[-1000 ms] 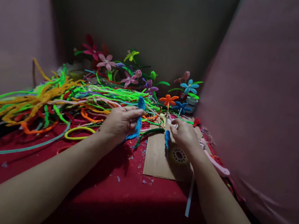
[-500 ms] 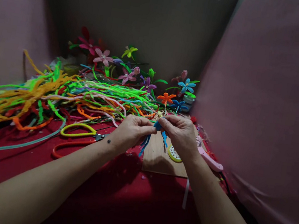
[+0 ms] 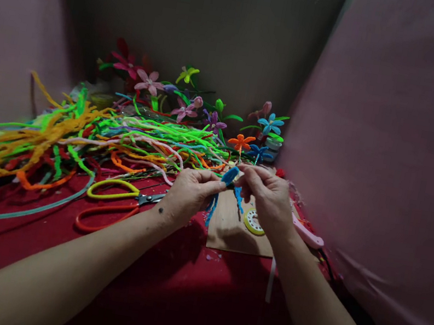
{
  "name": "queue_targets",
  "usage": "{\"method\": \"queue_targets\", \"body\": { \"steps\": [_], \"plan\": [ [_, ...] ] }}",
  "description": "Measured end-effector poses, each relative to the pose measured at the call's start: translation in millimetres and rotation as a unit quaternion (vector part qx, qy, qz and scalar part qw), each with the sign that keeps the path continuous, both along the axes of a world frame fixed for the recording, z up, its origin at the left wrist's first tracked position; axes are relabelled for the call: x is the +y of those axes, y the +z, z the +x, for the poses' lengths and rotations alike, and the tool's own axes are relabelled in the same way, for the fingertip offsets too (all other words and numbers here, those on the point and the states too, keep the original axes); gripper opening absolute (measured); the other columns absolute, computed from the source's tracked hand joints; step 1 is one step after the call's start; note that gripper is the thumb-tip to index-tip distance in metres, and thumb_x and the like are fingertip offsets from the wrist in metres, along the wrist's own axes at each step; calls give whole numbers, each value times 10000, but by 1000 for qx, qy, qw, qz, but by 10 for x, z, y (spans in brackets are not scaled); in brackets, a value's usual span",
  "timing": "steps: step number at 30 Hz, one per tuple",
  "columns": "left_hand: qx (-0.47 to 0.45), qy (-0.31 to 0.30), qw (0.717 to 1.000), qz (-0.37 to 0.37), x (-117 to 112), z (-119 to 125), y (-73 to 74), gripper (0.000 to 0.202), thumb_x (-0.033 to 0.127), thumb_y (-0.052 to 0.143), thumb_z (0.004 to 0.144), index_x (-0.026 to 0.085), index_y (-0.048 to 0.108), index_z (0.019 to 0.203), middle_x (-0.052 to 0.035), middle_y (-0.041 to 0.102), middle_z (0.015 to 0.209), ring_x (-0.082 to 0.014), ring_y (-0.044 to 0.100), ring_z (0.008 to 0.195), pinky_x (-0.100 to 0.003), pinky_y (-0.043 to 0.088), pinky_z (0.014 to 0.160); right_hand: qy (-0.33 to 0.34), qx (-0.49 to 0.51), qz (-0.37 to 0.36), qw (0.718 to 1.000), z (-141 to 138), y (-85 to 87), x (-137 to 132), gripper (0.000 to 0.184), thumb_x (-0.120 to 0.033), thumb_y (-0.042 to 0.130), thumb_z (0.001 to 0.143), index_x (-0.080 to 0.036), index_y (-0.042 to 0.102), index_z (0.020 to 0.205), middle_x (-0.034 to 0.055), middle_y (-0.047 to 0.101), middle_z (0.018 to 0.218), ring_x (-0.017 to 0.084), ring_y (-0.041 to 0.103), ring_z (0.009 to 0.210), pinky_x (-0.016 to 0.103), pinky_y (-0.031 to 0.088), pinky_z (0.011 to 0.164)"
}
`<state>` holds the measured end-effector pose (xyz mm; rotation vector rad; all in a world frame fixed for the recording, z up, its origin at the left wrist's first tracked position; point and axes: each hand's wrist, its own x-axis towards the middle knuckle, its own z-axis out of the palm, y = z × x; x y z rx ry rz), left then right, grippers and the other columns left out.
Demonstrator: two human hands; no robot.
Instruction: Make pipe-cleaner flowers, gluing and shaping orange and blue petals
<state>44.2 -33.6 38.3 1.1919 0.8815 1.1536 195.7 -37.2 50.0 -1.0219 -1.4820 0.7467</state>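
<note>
Between the thumb and fingers of my left hand is a blue pipe-cleaner petal, its rounded tip pointing up to the right. Blue fuzzy strands hang below it; whether all of them belong to the same piece I cannot tell. My right hand is just right of the petal, thumb and fingers drawn together in a pinch; anything between those fingertips is too small to make out. Beneath both hands lies a tan board.
Scissors with yellow and red handles lie left of my left hand. A pile of pipe cleaners spreads behind them. Finished flowers stand at the back. A yellow-rimmed white disc and a pink tool are at the right.
My right fingers have come off the blue petal and moved slightly right, so more of the petal shows. My left hand keeps its hold, almost in place.
</note>
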Motion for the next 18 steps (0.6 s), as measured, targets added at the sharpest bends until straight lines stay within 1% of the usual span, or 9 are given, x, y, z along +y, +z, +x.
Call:
{"method": "queue_targets", "body": {
  "steps": [2, 4, 5, 7, 9, 10, 13, 16, 18],
  "plan": [
    [20, 9, 1000, 0, 11, -5, -8, 155, 263, 673, 637, 141, 589, 590, 71, 400, 418, -35, 301, 353, -189, 182, 386, -62, -42, 6, 997, 212, -33, -58, 277, -339, 492, 832, -134, 638, 949, 21, 607, 688, 93, 495, 514, 232, 387, 472],
    [44, 20, 999, 9, 22, -12, -18, 159, 264, 670, 640, 145, 582, 583, 73, 389, 414, -35, 294, 349, -191, 172, 381, -159, -150, 23, 975, 490, -105, -121, 273, -251, 471, 814, -141, 631, 1005, 60, 631, 794, 138, 555, 644, 266, 433, 558],
    [53, 23, 998, 15, 29, -15, -24, 160, 267, 666, 644, 146, 581, 581, 71, 391, 416, -36, 294, 350, -193, 171, 380, -197, -236, 30, 951, 641, -152, -152, 293, -194, 454, 791, -143, 629, 1020, 85, 638, 875, 166, 571, 732, 292, 448, 620],
    [61, 24, 998, 23, 42, -18, -35, 153, 268, 660, 652, 147, 588, 591, 63, 410, 429, -39, 302, 356, -196, 176, 382, -257, -419, 23, 871, 923, -255, -206, 361, -124, 447, 724, -124, 620, 1041, 134, 621, 973, 234, 556, 881, 357, 438, 744],
    [65, 22, 997, 22, 53, -15, -42, 147, 271, 660, 658, 149, 597, 606, 58, 421, 439, -39, 304, 358, -197, 178, 383, -259, -537, -12, 803, 1138, -348, -247, 407, -119, 445, 716, -93, 586, 1098, 169, 607, 1017, 273, 533, 944, 381, 416, 795],
    [63, 21, 998, 19, 55, -12, -41, 144, 270, 663, 657, 150, 598, 610, 58, 419, 439, -38, 301, 356, -197, 175, 382, -249, -572, -37, 781, 1211, -387, -260, 420, -115, 443, 717, -80, 570, 1116, 176, 609, 1008, 279, 532, 937, 381, 407, 798],
    [51, 19, 998, 7, 48, -1, -23, 131, 254, 670, 652, 149, 602, 611, 62, 402, 431, -35, 295, 348, -191, 167, 376, -214, -610, -91, 757, 1311, -468, -263, 433, -112, 447, 719, -79, 533, 1142, 169, 622, 976, 268, 534, 876, 356, 393, 761],
    [35, 24, 999, -3, 32, 10, 8, 127, 226, 681, 639, 140, 600, 591, 67, 386, 418, -31, 297, 342, -181, 170, 367, -230, -602, -106, 757, 1323, -520, -227, 387, -135, 449, 733, -99, 539, 1108, 161, 624, 966, 258, 530, 839, 340, 386, 724],
    [25, 31, 999, -7, 27, 14, 27, 136, 209, 686, 629, 133, 592, 568, 63, 400, 418, -30, 313, 342, -174, 186, 363, -251, -588, -95, 763, 1333, -562, -206, 416, -145, 452, 727, -95, 523, 1133, 160, 624, 971, 260, 532, 846, 341, 392, 732]
  ]
}}
